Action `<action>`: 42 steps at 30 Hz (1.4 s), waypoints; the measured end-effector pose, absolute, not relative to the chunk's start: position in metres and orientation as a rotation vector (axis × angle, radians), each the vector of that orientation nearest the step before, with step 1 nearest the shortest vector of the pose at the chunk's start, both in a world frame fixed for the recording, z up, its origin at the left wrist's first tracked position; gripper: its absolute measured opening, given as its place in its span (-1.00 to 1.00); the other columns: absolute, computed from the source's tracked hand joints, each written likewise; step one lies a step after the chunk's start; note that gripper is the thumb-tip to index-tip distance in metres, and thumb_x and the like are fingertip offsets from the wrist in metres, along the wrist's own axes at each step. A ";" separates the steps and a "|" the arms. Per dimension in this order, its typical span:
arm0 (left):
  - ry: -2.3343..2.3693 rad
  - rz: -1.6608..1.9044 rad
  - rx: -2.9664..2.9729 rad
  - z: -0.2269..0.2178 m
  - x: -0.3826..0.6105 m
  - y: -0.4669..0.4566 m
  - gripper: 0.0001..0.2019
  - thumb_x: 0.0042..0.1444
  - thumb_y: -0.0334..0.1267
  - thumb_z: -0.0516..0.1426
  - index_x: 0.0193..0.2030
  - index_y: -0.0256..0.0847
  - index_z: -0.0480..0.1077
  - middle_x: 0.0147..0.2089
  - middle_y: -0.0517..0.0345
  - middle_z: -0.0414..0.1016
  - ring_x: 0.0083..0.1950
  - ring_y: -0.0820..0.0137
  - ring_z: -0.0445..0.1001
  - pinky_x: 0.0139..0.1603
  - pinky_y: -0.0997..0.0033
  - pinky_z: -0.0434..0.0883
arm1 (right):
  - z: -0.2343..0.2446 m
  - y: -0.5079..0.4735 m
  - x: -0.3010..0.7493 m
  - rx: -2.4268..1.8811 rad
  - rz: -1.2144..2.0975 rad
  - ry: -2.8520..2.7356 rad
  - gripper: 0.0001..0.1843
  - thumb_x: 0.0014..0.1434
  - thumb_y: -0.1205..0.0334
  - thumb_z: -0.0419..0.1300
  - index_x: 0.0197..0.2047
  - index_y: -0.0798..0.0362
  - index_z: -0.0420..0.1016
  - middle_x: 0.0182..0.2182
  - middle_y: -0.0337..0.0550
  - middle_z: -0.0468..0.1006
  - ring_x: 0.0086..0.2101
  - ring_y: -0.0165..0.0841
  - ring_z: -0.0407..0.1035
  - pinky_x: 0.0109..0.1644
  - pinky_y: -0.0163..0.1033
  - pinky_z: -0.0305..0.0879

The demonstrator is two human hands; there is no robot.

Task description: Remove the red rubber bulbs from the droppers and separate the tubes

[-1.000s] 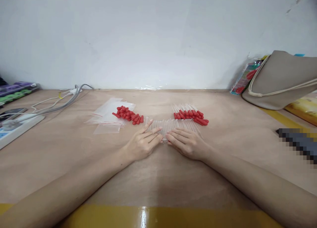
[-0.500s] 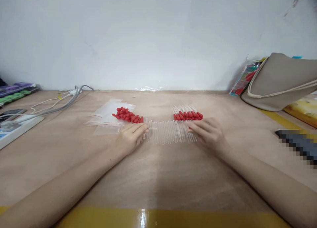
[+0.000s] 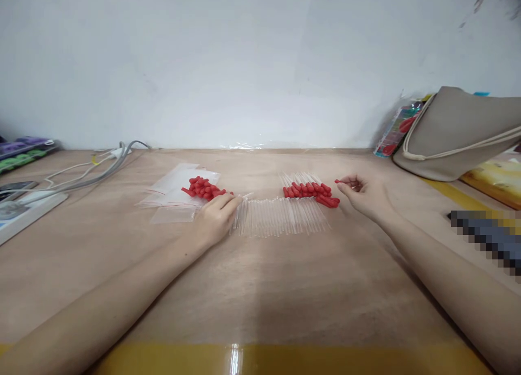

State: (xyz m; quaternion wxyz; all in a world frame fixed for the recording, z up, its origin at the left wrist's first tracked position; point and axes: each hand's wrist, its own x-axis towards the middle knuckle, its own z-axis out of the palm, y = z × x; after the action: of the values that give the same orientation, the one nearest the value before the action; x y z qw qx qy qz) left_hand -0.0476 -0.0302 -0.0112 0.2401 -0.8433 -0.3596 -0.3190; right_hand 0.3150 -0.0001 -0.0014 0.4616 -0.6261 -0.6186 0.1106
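Note:
My left hand (image 3: 220, 215) is closed in a pinch on a thin clear tube (image 3: 247, 195), whose end sticks out to the right past the fingertips. Just below and beside those fingers lies a row of similar clear tubes (image 3: 280, 217), set side by side. My right hand (image 3: 364, 195) pinches a small red rubber bulb (image 3: 337, 182) between thumb and forefinger, the other fingers curled. Left of it, a few loose red bulbs (image 3: 328, 202) lie by the row's right end. Behind them rest tubes with red bulbs fitted (image 3: 305, 189). A pile of red bulbs (image 3: 203, 186) lies behind my left hand.
Clear zip bags (image 3: 171, 196) lie under the left pile. A white power strip (image 3: 32, 215) with grey cables (image 3: 109, 171) is at the left. At the right stand a beige bag (image 3: 456, 131) and a colourful package (image 3: 396, 131); a dark pixelated object (image 3: 484, 239) lies nearer.
My right hand has moved up and right from the row's right end, uncovering loose red bulbs, and shows a red bulb in its fingertips. The tube in my left hand has risen and tilted slightly.

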 end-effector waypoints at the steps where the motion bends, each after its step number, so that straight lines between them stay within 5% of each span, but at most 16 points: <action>1: -0.953 -0.870 -2.309 -0.011 -0.047 -0.030 -0.79 0.16 -0.44 -0.03 -0.13 -0.24 0.36 -0.22 0.06 0.45 -0.20 0.37 0.42 -0.17 0.40 0.42 | -0.002 0.000 0.316 -1.563 0.321 -1.534 -0.79 -0.06 0.17 0.17 -0.34 0.10 0.48 -0.45 -0.16 0.51 -0.53 -0.44 0.27 -0.46 -0.31 0.18; 9: -0.835 -0.891 -2.381 -0.008 -0.036 -0.037 -0.84 0.13 -0.41 0.00 -0.31 -0.27 0.41 -0.28 0.05 0.47 -0.29 0.39 0.43 -0.29 0.42 0.44 | -0.003 -0.002 0.318 -1.674 0.447 -1.676 -0.81 -0.11 0.18 0.18 -0.40 0.08 0.52 -0.53 -0.19 0.52 -0.54 -0.41 0.33 -0.46 -0.31 0.20; 20: -0.940 -0.954 -2.552 -0.010 -0.030 -0.043 -0.84 0.11 -0.30 0.06 -0.32 -0.28 0.46 -0.27 0.02 0.45 -0.27 0.38 0.43 -0.25 0.38 0.44 | -0.006 -0.002 0.316 -1.716 0.717 -1.488 -0.75 -0.02 0.06 0.16 -0.40 0.09 0.43 -0.70 -0.21 0.43 -0.66 -0.41 0.31 -0.57 -0.32 0.22; 25: -0.941 -0.993 -2.543 -0.005 -0.029 -0.045 -0.85 0.10 -0.28 0.09 -0.31 -0.27 0.46 -0.28 0.04 0.46 -0.28 0.36 0.37 -0.22 0.32 0.40 | -0.011 0.009 0.320 -1.720 0.442 -1.561 -0.75 -0.05 0.07 0.16 -0.44 0.10 0.46 -0.58 -0.17 0.49 -0.59 -0.43 0.30 -0.54 -0.34 0.16; 35: -1.053 -0.847 -2.597 0.000 -0.040 -0.047 -0.75 0.12 -0.17 0.07 -0.13 -0.19 0.45 -0.04 0.01 0.44 0.03 0.21 0.34 0.02 0.11 0.31 | -0.001 0.010 0.301 -1.910 0.173 -1.682 -0.66 -0.01 -0.03 0.10 -0.40 0.03 0.58 -0.50 -0.13 0.55 -0.49 -0.34 0.36 -0.51 -0.30 0.09; 42: -1.026 -0.593 -2.762 0.000 -0.045 -0.046 -0.56 0.16 -0.08 0.03 0.14 -0.22 0.25 0.22 -0.03 0.22 0.27 0.15 0.10 0.23 -0.06 0.10 | -0.002 0.015 0.300 -1.836 0.226 -1.495 -0.62 0.02 -0.05 0.09 -0.33 0.05 0.56 -0.53 -0.16 0.52 -0.55 -0.37 0.31 -0.54 -0.31 0.07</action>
State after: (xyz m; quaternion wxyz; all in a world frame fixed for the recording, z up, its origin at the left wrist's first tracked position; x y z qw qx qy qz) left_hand -0.0445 -0.0462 0.0002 0.0678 -0.9168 -0.3406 -0.1969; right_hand 0.3004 0.0150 -0.0024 0.3723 -0.7166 -0.5832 0.0882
